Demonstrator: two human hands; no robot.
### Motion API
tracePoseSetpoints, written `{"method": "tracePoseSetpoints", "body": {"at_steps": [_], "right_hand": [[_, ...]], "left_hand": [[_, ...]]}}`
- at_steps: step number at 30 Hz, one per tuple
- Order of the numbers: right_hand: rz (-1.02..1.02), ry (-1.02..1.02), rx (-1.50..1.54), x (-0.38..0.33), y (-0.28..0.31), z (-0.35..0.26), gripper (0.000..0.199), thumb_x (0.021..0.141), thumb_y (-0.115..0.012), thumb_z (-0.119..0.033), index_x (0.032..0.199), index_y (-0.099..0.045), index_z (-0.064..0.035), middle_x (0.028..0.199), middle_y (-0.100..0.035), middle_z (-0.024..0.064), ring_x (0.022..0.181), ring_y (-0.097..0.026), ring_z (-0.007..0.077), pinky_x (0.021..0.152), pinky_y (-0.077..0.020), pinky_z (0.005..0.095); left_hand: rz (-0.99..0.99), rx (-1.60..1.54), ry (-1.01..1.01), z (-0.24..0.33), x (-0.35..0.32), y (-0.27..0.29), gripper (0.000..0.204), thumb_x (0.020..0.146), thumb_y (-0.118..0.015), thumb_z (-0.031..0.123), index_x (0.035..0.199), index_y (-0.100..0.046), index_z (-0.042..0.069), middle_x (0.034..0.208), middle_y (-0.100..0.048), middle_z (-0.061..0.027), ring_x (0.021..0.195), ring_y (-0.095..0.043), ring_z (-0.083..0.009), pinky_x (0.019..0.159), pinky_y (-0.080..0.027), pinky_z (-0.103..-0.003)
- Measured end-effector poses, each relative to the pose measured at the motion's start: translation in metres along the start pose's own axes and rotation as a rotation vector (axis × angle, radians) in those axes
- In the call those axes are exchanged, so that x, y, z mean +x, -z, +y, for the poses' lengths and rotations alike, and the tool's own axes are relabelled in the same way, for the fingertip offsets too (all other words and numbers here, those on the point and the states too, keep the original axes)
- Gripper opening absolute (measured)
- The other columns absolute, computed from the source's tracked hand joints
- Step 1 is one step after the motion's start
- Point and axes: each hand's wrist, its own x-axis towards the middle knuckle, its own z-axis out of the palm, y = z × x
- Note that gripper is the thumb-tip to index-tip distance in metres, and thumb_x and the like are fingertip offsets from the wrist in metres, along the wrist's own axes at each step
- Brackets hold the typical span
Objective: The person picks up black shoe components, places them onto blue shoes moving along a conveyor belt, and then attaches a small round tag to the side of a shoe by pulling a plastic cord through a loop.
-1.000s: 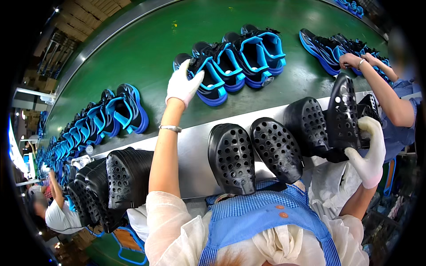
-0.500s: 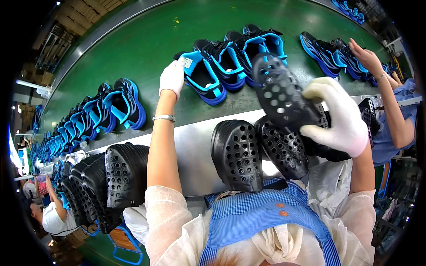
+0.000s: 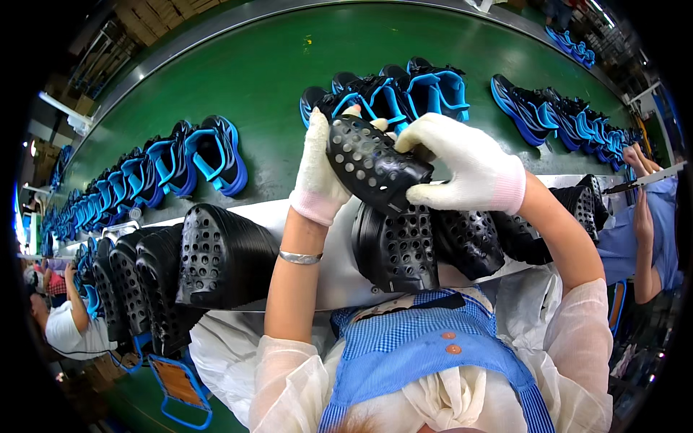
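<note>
A black plastic shoe insert (image 3: 364, 155), shaped like a forefoot and full of round holes, is held between my gloved hands above the bench edge. My left hand (image 3: 321, 169) is wrapped round its left side, with fingertips showing beyond its far edge. My right hand (image 3: 465, 162) pinches its right, narrower end between thumb and fingers. Just beyond stand several black-and-blue sneakers (image 3: 390, 101), partly hidden by the insert and my hands. Below my hands lie nested stacks of the same inserts, one stack (image 3: 393, 249) in the middle and another (image 3: 465, 242) beside it.
More insert stacks (image 3: 213, 256) stand at the left along the metal ledge (image 3: 317, 270). Rows of sneakers (image 3: 216, 155) line the green conveyor (image 3: 267, 86) on the left, and another row (image 3: 523, 108) is at the right. A co-worker's arm (image 3: 642, 238) is at the far right.
My left hand has left the nearest sneaker and come back to the insert. My right hand has brought the insert leftward, and both hands now hold it.
</note>
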Motion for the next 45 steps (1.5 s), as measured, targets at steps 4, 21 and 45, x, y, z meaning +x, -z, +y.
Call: {"method": "tracePoseSetpoints", "body": {"at_steps": [4, 21, 45], "right_hand": [[0.039, 0.105, -0.024, 0.028, -0.004, 0.006, 0.041, 0.070, -0.067, -0.026, 0.101, -0.059, 0.0002, 0.089, -0.059, 0.0170, 0.084, -0.059, 0.0316, 0.077, -0.0488, 0.0372], [0.091, 0.026, -0.369, 0.073, 0.007, 0.008, 0.039, 0.079, -0.063, -0.038, 0.073, -0.058, 0.0004, 0.061, -0.058, 0.0197, 0.061, -0.061, 0.0361, 0.059, -0.0502, 0.0422], [-0.432, -0.224, -0.374, 0.124, -0.039, 0.087, 0.048, 0.078, -0.052, -0.043, 0.077, -0.066, 0.0027, 0.071, -0.063, 0.0225, 0.070, -0.063, 0.0366, 0.069, -0.0517, 0.0418]], "left_hand": [[0.027, 0.190, -0.198, 0.020, 0.004, 0.003, 0.038, 0.096, -0.046, 0.043, 0.109, -0.051, 0.007, 0.096, -0.063, -0.0133, 0.086, -0.062, -0.0223, 0.078, -0.052, -0.036], [0.367, 0.435, -0.473, 0.046, 0.052, -0.018, 0.021, 0.088, -0.058, 0.026, 0.088, -0.059, 0.005, 0.083, -0.061, -0.0058, 0.075, -0.060, -0.0193, 0.070, -0.052, -0.032], [0.803, 1.775, -0.329, 0.042, 0.083, 0.064, 0.030, 0.085, -0.056, 0.035, 0.103, -0.067, 0.014, 0.092, -0.068, -0.0147, 0.085, -0.065, -0.0320, 0.076, -0.050, -0.038]]}}
